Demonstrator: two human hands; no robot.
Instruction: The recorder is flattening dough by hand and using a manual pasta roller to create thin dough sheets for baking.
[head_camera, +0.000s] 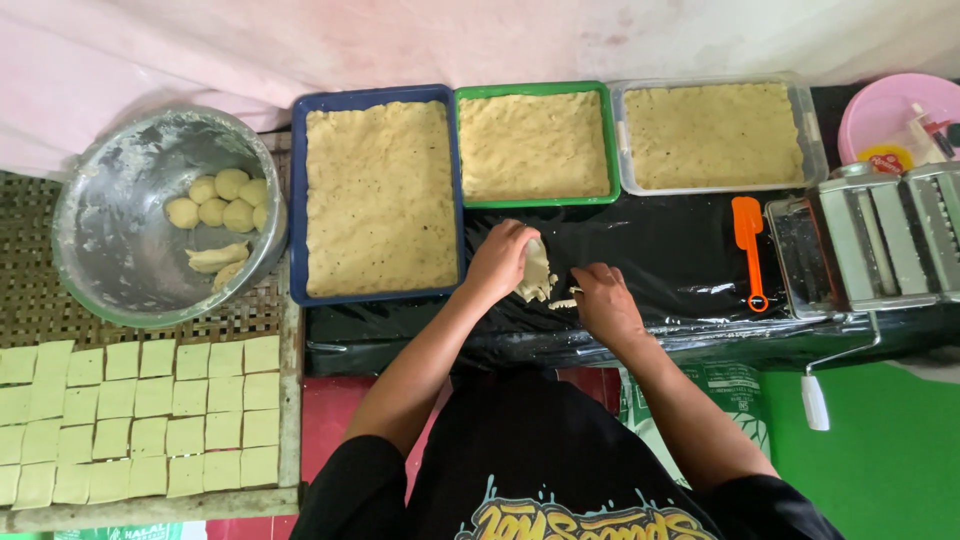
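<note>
The person wears a black short-sleeved cotton T-shirt (540, 450). Its sleeves end above the elbows, leaving both forearms bare. Low on the shirt's chest runs a graffiti-style print in yellow lettering edged with pale blue drips. Both hands (500, 258) are bare, with no gloves, rings or watch visible.

Single view only, head-worn camera. Looks almost straight down over wearer's chest and forearms, facing wall beyond tabletop (680, 250). Close range, arm's length. Frame spans metal bowl (110, 240) far left to pasta roller (880, 240) far right. No second view to overlap.
</note>
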